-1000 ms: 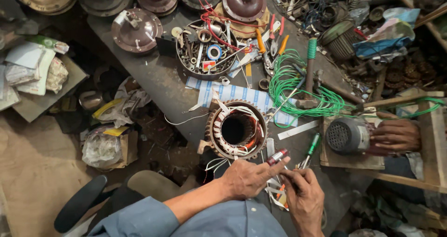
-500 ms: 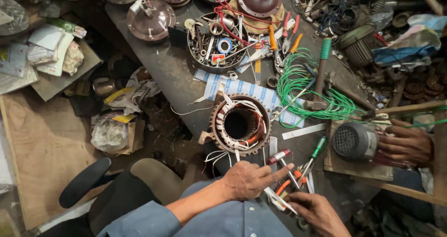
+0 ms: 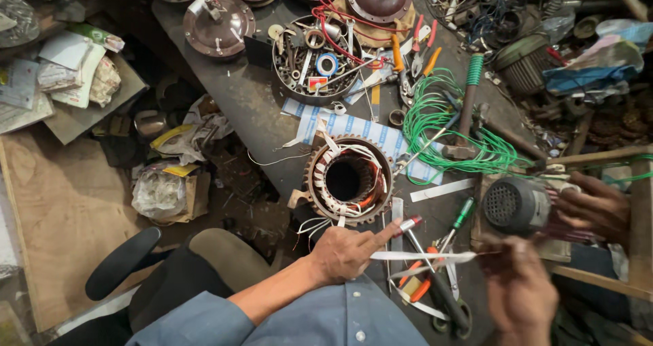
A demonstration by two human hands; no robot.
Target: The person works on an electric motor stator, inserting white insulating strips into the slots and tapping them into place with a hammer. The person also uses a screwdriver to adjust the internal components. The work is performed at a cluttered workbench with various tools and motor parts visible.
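Left hand [image 3: 343, 253] lies on the dark bench top [image 3: 252, 108], index finger stretched out to the right, the other fingers curled under; finger and thumb pinch one end of a thin white strip [image 3: 422, 255], flat and papery. Right hand [image 3: 520, 291] is motion-blurred, fingers closed about the strip's other end, though how tightly cannot be told. The strip spans level between the two hands, just below the stator.

One motor stator [image 3: 348, 179] sits flat on the bench just above the left hand: a toothed, rusty steel ring, round bore, copper windings bound in white sleeving, loose white leads trailing at its lower edge. Beneath it lies a pale blue striped cloth [image 3: 360, 128].

By the left fingertip, one small red-capped pen-like tool [image 3: 410, 224]. Nearby, one green-handled screwdriver [image 3: 462, 213] and one pair of orange-handled scissors [image 3: 425, 286] lying under the strip.

One coil of glossy green wire [image 3: 435, 125], loose loops, with one hammer [image 3: 468, 108] laid across it, its grip green and ribbed.

One round metal tray [image 3: 320, 60] full of small parts, with a roll of blue tape in it. One domed brown motor cover [image 3: 219, 25] beside the tray.

At the right, one grey motor [image 3: 517, 205] with a perforated end grille, on a wooden frame; another person's hand [image 3: 595, 206] rests against it
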